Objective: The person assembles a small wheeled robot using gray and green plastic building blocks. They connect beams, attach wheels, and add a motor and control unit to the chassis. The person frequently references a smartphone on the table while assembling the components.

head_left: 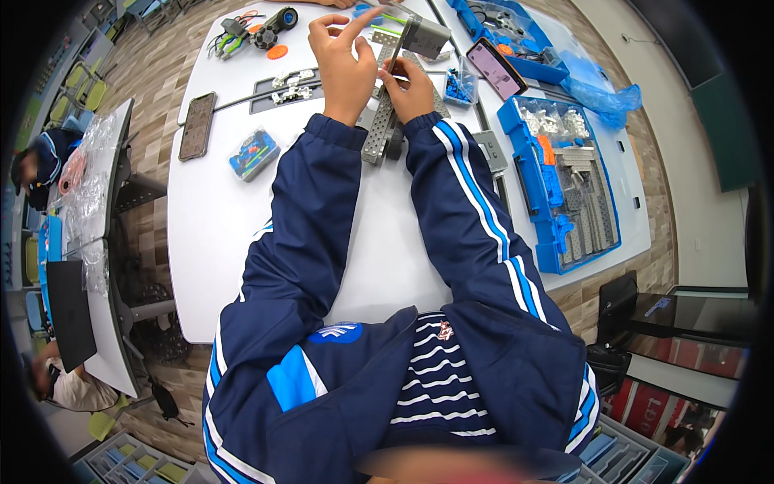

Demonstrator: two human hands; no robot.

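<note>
At the far edge of a white desk (242,218), seen from above, a person in a navy jacket with blue and white sleeve stripes works on a grey perforated metal assembly (385,121). It lies on the desk between the forearms, a long strip of holed bars running away from the body toward a grey block (425,34). The left hand (343,68) rests on the assembly's left side, its fingers (355,24) raised and loosely spread, index reaching up toward the block. The right hand (413,89) sits just beside it, fingers curled and pinching at the bars; what they pinch is too small to tell. This looks like mid-assembly, fitting a small part; the next move probably calls for steadying the bars while aligning holes. A blue parts tray (564,185) sits to the right, a dark phone (197,125) to the left.
</note>
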